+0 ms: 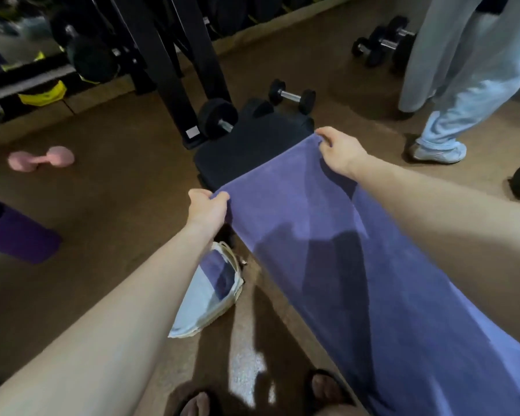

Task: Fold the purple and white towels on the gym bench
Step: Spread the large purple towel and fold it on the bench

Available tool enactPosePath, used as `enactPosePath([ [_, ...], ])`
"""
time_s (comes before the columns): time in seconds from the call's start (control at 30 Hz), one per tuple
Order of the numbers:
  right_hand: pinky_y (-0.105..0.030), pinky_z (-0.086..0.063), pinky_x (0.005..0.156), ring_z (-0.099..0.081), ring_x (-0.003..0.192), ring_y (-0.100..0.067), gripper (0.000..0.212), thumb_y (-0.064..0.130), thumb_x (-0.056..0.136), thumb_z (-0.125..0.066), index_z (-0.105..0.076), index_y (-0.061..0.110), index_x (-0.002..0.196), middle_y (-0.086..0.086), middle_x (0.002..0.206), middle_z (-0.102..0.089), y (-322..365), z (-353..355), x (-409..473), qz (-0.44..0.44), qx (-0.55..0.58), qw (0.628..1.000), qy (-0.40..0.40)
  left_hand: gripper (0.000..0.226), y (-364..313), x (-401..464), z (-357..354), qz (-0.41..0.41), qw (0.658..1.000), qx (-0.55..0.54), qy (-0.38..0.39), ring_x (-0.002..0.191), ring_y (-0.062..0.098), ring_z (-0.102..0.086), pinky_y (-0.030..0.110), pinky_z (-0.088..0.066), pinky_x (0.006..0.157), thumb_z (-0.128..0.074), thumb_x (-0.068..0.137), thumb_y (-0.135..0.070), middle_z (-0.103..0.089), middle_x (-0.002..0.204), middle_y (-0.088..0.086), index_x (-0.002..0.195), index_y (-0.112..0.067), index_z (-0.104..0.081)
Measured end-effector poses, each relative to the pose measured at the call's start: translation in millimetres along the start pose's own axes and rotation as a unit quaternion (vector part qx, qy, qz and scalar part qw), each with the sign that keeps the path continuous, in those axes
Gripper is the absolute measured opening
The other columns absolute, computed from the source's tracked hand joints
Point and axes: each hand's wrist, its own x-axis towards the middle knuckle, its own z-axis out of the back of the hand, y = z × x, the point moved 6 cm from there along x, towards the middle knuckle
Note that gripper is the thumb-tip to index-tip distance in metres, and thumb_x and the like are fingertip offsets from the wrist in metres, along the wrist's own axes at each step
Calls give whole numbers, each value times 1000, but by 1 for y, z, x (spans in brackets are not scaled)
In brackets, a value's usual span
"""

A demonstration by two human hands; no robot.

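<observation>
Purple towel [327, 235] lies stretched lengthwise along the black gym bench [246, 145]. The left hand [207, 208] pinches its far left corner; the right hand [339, 148] pinches the far right corner. A bag [204, 298] sits on the floor beside the bench.

Purple towel [327, 235]: matt terry cloth. Bench [252, 145]: matt black padding. Dumbbell [291, 96]: shiny metal handle.
</observation>
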Motion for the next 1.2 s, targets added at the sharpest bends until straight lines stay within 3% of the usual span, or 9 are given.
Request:
enactPosePath([
  [0.23,-25,-43,87,-58,107,-21,24,8,92,-55,-68,22,108,1,108,-62,-10,0,44,-75,92,990,-71,13,9,32,4,-40,999,11,-28,89,19,-60,32,-54,75,-51,100,-14,-63,101,6,108,-16,-60],
  [0.37,-29,-51,81,-63,97,-21,24,4,83,-56,-63,27,78,6,88,-63,-6,2,58,-93,131,980,-119,14,9,47,6,-24,999,-30,-30,96,21,-61,34,-56,84,-50,102,-16,-63,103,5,107,-18,-63],
  [0.63,-25,-46,81,-58,95,-17,21,7,92,-54,-67,23,90,1,103,-64,25,-14,97,-58,110,983,-136,12,-9,84,29,-43,997,-31,-49,100,23,-62,39,-57,92,-51,103,-16,-65,112,8,109,-19,-61],
  [0.73,-37,-48,92,-58,106,-28,26,12,96,-46,-68,20,107,-8,118,-63,30,-16,98,-45,19,991,-122,33,-24,82,37,-107,990,55,-70,109,25,-58,37,-49,91,-46,104,-17,-57,133,11,138,-16,-47],
  [0.8,-46,-46,96,-54,114,-38,31,15,98,-42,-63,17,121,-14,125,-57,42,-16,85,10,-107,982,-155,52,-41,63,31,-208,957,178,-100,130,28,-48,39,-41,106,-46,105,-26,-41,154,14,154,-17,-31],
  [0.87,-48,-45,95,-53,114,-39,36,19,99,-41,-61,13,128,-16,127,-57,65,-27,59,122,-154,965,-175,62,-59,34,4,-344,879,317,-93,149,30,-28,44,-25,122,-44,104,-36,-26,165,13,160,-18,-25],
  [0.97,-44,-38,110,-51,131,-30,44,27,103,-39,-55,14,142,-12,144,-55,94,-58,11,249,-160,950,-97,72,-55,15,-44,-381,817,433,-18,157,28,1,44,0,127,-35,104,-54,-2,171,9,164,-21,-13],
  [1.1,-45,-13,125,-17,154,-19,50,39,109,-23,-28,32,158,1,167,-22,96,-91,-9,292,-213,930,67,87,-34,26,-61,-322,823,467,2,157,29,9,46,5,127,-29,96,-73,6,171,11,164,-23,-7],
  [1.2,-45,-4,126,-3,156,-17,53,48,108,-16,-14,39,160,6,170,-7,77,-83,25,248,-264,927,96,88,-32,29,-62,-312,826,469,4,157,28,12,47,6,127,-26,94,-77,8,171,9,164,-27,-5],
])
